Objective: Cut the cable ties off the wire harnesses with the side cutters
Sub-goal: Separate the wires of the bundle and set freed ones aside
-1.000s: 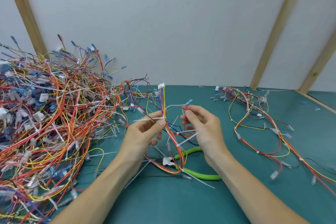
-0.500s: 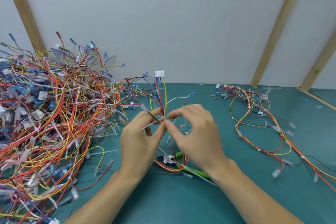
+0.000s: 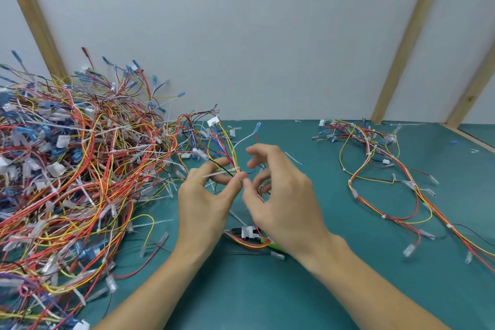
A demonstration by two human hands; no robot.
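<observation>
Wires point(image 3: 227, 153) of one harness stand up between the two hands above the green table point(image 3: 348, 276), pinched by the left hand point(image 3: 206, 203) between thumb and forefinger at a white cable tie point(image 3: 222, 173). The right hand point(image 3: 281, 201) hovers just beside it, fingers loosely curled, holding nothing. The cutters point(image 3: 257, 238) lie on the table under the hands, half hidden. A big heap of harnesses point(image 3: 75, 174) sits on the left.
</observation>
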